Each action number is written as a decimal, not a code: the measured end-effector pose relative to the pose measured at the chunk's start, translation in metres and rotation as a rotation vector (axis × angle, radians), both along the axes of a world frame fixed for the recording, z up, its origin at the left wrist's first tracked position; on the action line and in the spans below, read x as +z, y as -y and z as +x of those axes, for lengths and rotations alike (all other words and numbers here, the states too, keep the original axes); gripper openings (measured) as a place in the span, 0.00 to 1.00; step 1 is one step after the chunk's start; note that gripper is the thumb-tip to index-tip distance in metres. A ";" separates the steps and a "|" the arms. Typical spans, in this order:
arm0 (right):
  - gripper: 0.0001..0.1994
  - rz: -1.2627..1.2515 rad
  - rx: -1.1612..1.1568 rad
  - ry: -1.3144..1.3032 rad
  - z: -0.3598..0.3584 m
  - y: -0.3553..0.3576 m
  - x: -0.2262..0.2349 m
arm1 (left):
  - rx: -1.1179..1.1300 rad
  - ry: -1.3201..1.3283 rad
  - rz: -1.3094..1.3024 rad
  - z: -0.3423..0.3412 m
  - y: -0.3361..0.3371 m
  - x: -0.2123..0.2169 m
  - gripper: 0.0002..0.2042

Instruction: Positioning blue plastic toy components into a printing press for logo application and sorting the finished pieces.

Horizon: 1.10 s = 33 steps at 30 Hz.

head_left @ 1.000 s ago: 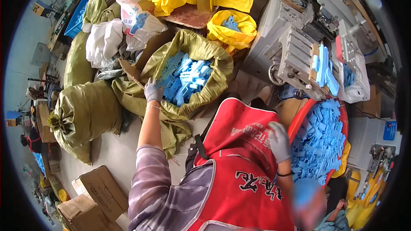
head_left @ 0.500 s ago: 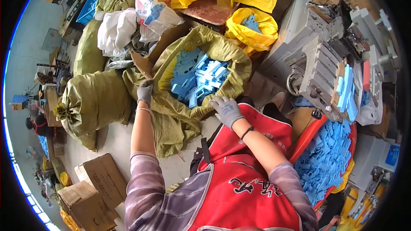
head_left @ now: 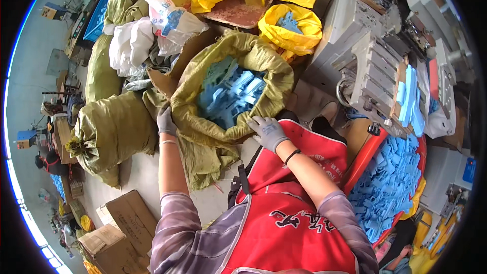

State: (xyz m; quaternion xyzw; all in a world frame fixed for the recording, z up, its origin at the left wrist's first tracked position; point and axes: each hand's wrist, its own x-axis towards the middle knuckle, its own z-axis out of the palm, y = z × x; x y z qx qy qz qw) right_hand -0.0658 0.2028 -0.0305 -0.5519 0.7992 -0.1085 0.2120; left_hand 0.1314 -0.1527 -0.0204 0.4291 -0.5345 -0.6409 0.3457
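A large olive woven sack (head_left: 182, 106) stands in front of me, its mouth rolled open. Light-blue plastic parts (head_left: 233, 91), slightly blurred, fill the inside. My left hand (head_left: 166, 122), in a grey glove, is closed on the sack's left side; its fingertips are partly hidden. My right hand (head_left: 268, 132), gloved the same way, lies on the near right rim with its fingers apart.
A tied olive sack (head_left: 116, 127) lies at the left, above cardboard boxes (head_left: 116, 243). A yellow bag (head_left: 304, 40) with blue parts stands beyond. At right are a grey metal machine (head_left: 375, 76) and a red-rimmed container (head_left: 362, 160) of blue parts.
My left hand has moved slightly down and left. The sack's mouth has shifted a little left, and the blue parts inside look more blurred. My right hand remains at the rim.
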 end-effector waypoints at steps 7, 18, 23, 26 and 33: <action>0.28 -0.210 0.020 -0.093 0.024 -0.024 0.021 | 0.158 0.208 -0.076 0.031 -0.010 -0.034 0.15; 0.19 -0.500 -0.389 0.014 0.055 -0.184 0.068 | -0.151 0.256 0.403 0.065 -0.017 -0.096 0.18; 0.12 -0.335 -1.183 -0.446 0.080 -0.380 0.077 | -0.270 0.598 0.309 0.124 -0.026 -0.140 0.04; 0.16 -0.040 -1.728 -0.885 0.155 -0.524 0.062 | -0.434 0.747 0.295 0.123 -0.057 -0.152 0.03; 0.24 0.999 -2.044 -0.045 0.408 -0.734 -0.090 | -0.946 0.855 -0.106 0.022 -0.159 -0.116 0.02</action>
